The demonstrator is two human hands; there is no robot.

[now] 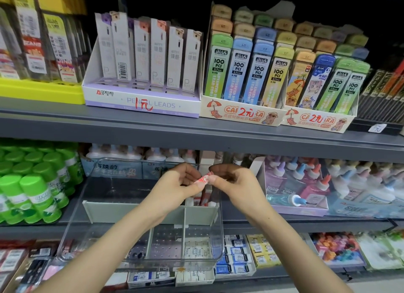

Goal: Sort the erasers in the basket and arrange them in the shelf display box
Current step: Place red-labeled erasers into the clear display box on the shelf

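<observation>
One eraser pinched between left hand, right hand, both raised

Two bare forearms and two bare hands of one person, seen from the wearer's own viewpoint. The left forearm fills the lower left of the frame and ends in the left hand near the centre. The right forearm fills the lower right and ends in the right hand. Both arms are slim and uncovered right to the bottom edge. The thumbnails that show are short, rounded and plain.
</observation>
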